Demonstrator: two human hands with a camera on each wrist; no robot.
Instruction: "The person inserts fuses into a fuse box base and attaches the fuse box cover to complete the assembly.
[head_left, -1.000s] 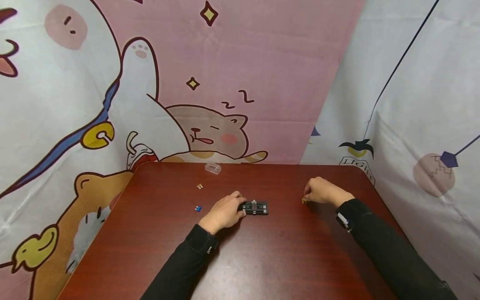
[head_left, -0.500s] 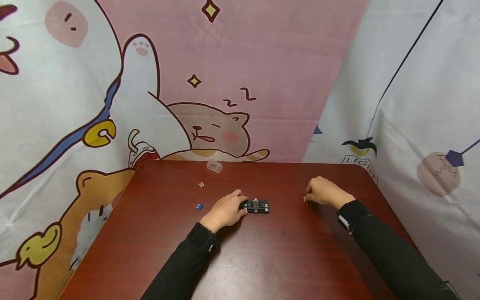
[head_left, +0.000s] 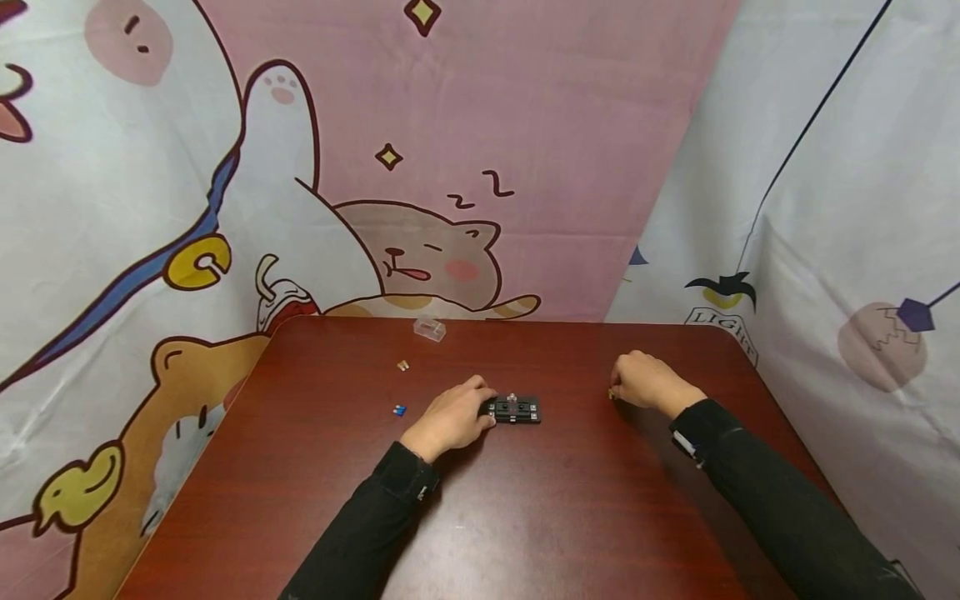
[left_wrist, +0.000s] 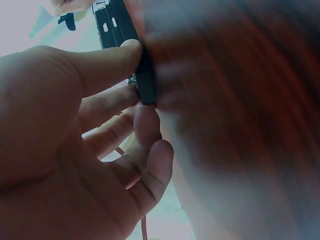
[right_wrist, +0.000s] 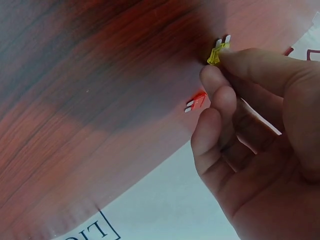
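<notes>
Left of centre in the frame, a blue fuse (head_left: 400, 410) and a tan fuse (head_left: 403, 365) lie below a clear box (head_left: 430, 329). Mid-frame, the left hand (head_left: 450, 417) has its fingers closed on the near end of a black block (head_left: 516, 409). Right of centre, the right hand (head_left: 647, 383) pinches a yellow fuse (right_wrist: 218, 52) between thumb and finger, near a red fuse (right_wrist: 198, 101). So small a fuse could twist or drop should the pinch loosen; a slack left grip might let the block slide. The tabletop (head_left: 562, 483) is glossy red-brown; cartoon-printed cloth (head_left: 570, 167) hangs behind.
</notes>
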